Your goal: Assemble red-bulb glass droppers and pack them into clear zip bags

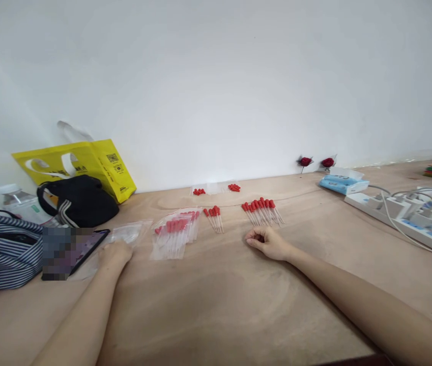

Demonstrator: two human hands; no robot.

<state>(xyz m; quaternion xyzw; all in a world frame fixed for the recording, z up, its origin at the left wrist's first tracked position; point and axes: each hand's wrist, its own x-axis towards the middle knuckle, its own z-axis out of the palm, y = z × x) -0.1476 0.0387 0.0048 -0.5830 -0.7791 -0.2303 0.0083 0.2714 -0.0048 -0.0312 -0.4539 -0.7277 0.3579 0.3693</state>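
Note:
My left hand (115, 254) lies at the near edge of some clear plastic bags (127, 233); its fingers are hidden behind the back of the hand. On the table my right hand (263, 243) rests with its fingers curled together, and nothing shows in them. Just beyond it lies a fanned group of red-tipped sticks (259, 211). A smaller group of red-tipped sticks (214, 218) lies to its left. Between these and my left hand, filled clear bags (175, 236) with red-tipped sticks overlap. Small red pieces (199, 191) lie near the wall, with more red pieces (234, 187) to their right.
At the left are a striped bag (5, 249), a phone (88, 249), a black cap (86, 201), a plastic bottle (19, 201) and a yellow bag (82, 157). At the right are a tissue pack (341, 183), a power strip (410, 229) with cables and dark red flowers (327, 162).

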